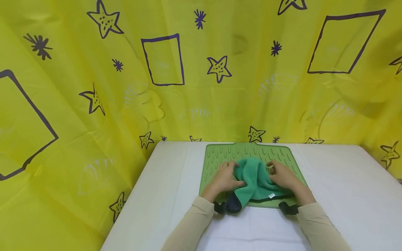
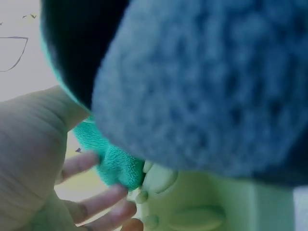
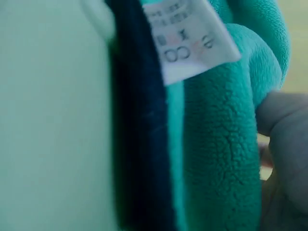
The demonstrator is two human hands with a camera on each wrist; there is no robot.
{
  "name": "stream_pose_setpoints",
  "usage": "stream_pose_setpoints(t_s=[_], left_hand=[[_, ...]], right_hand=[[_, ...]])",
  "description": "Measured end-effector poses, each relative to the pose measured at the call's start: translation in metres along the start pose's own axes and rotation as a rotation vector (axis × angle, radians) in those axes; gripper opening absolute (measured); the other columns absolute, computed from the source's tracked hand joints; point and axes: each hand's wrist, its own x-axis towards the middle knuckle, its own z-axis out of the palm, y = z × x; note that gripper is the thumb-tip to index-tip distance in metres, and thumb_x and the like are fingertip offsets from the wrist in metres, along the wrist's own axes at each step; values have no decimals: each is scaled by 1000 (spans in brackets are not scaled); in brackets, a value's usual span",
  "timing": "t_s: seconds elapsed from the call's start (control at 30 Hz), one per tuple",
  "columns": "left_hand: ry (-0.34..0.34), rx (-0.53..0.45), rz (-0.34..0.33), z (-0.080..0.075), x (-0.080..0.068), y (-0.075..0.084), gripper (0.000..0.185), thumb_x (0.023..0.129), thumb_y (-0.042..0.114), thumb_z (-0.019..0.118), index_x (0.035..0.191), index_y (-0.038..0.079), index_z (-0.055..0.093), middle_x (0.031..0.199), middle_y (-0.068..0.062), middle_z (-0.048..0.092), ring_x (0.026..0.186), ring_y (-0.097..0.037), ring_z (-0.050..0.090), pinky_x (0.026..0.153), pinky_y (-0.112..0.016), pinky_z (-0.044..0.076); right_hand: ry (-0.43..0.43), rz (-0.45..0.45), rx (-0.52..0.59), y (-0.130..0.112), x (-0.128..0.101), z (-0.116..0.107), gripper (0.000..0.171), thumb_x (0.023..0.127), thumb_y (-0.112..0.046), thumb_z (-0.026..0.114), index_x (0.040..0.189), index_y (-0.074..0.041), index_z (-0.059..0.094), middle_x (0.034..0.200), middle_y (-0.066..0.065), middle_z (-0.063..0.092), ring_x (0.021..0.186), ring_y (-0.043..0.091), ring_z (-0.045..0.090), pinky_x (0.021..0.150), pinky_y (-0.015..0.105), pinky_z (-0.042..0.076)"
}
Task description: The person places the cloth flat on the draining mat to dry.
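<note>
A green cloth (image 1: 255,179) with a dark underside lies bunched up, its middle raised in folds. My left hand (image 1: 224,177) is at its left side, thumb along the front fold and forefinger by the upper edge. In the left wrist view the fingers (image 2: 108,204) are spread and loosely bent beside the green pile, while a turned-over dark flap (image 2: 207,91) hides the thumb's end. At the cloth's right side is my right hand (image 1: 284,177), with loosely bent fingers. Its thumb (image 3: 281,113) touches the green fabric in the right wrist view.
Under the cloth lies a green ridged mat (image 1: 216,153) on a white table (image 1: 176,174). A white label (image 1: 272,196) sticks out at the cloth's front edge. Dark straps (image 1: 289,208) are at both wrists. A yellow patterned curtain (image 1: 201,101) hangs behind the table and to its left.
</note>
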Motion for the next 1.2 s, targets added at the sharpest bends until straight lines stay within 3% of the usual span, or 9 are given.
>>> stream_pose_setpoints(t_s=[0.1, 0.27, 0.4, 0.5, 0.73, 0.83, 0.97, 1.1, 1.2], left_hand=[[-22, 21, 23, -1, 0, 1, 60, 85, 43, 82, 135, 23, 56, 141, -12, 55, 128, -27, 49, 103, -44, 47], [-100, 45, 81, -5, 2, 0, 56, 89, 41, 78, 139, 23, 61, 146, -7, 57, 136, -30, 47, 112, -50, 40], [-155, 48, 79, -10, 3, 0, 62, 91, 42, 76, 146, 19, 58, 156, -9, 47, 143, -34, 42, 116, -54, 38], [-160, -11, 83, -15, 3, 1, 65, 92, 36, 74, 149, 12, 54, 160, -11, 42, 147, -34, 39, 119, -53, 36], [-24, -289, 104, -24, 4, 7, 55, 100, 21, 65, 149, 6, 46, 162, -7, 35, 149, -27, 40, 120, -45, 37], [62, -361, 117, -26, 5, 9, 47, 101, 18, 64, 145, 7, 51, 157, -6, 40, 147, -26, 42, 119, -45, 38], [173, -419, 137, -29, 5, 9, 38, 99, 14, 65, 136, 6, 60, 147, -8, 50, 140, -28, 48, 117, -46, 41], [242, -449, 150, -29, 4, 6, 30, 96, 10, 69, 126, 6, 68, 132, -11, 58, 124, -30, 59, 106, -46, 50], [228, -450, 134, -28, 3, 4, 28, 94, 8, 73, 121, 11, 71, 119, -9, 59, 99, -22, 63, 84, -33, 56]], right_hand=[[-9, -83, 39, -2, 1, 2, 49, 83, 2, 67, 130, 11, 54, 115, 30, 65, 105, 46, 63, 86, 59, 53], [-6, -168, 16, -3, 1, 1, 49, 79, 7, 65, 127, 11, 58, 125, 33, 62, 114, 53, 59, 93, 66, 49], [-7, -152, 10, -3, 1, 1, 43, 83, 3, 64, 125, 11, 62, 125, 31, 63, 112, 48, 59, 94, 64, 48], [-3, -124, 51, -4, 1, -1, 37, 90, 1, 61, 126, 12, 60, 125, 32, 62, 110, 47, 60, 91, 61, 49], [131, -76, 216, -13, 0, -14, 34, 109, -13, 45, 134, 9, 56, 134, 31, 53, 122, 46, 53, 99, 59, 46], [189, -78, 221, -18, 1, -20, 34, 110, -17, 44, 132, 5, 58, 133, 28, 56, 119, 43, 56, 95, 45, 50], [227, -83, 216, -25, 1, -24, 28, 108, -14, 51, 128, 2, 61, 129, 26, 60, 104, 33, 64, 78, 26, 52], [265, -97, 214, -28, 1, -24, 23, 105, -9, 56, 125, 0, 63, 122, 23, 62, 90, 13, 62, 69, 23, 50], [299, -94, 201, -29, -1, -24, 23, 103, -7, 58, 125, -2, 63, 115, 19, 62, 83, 6, 56, 66, 23, 48]])
